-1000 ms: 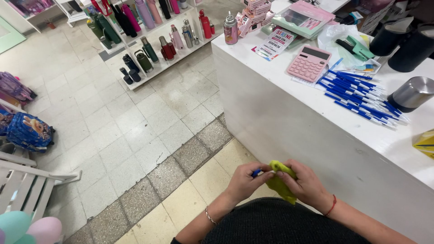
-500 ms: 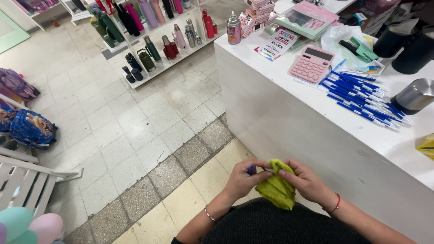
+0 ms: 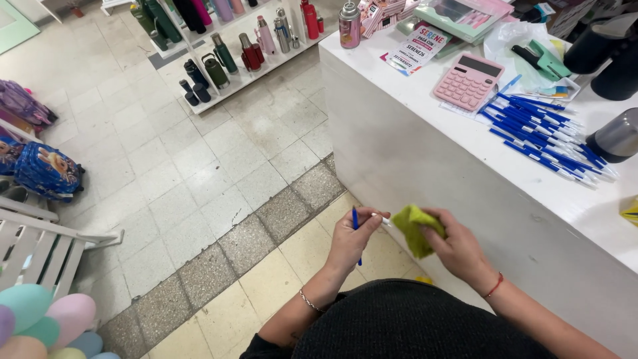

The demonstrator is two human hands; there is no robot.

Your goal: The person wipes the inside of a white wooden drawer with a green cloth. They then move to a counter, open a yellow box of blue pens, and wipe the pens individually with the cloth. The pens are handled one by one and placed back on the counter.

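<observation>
A dark knitted top (image 3: 412,326) covers the torso — forearms bare. The left wrist wears a thin beaded bracelet (image 3: 308,301). The right wrist wears a red cord (image 3: 494,286).

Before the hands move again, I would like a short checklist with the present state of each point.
1. Left hand grips the blue and white plastic pen: ok.
2. Right hand grips the yellow-green cloth: ok.
3. Cloth touches the pen's white end: ok, they meet between the hands.
4. Pen surface clean: cannot tell, too small.
5. Row of blue pens lies fully on the white counter, away from its edge: ok.
6. Pink calculator apart from the pens: ok.
</observation>
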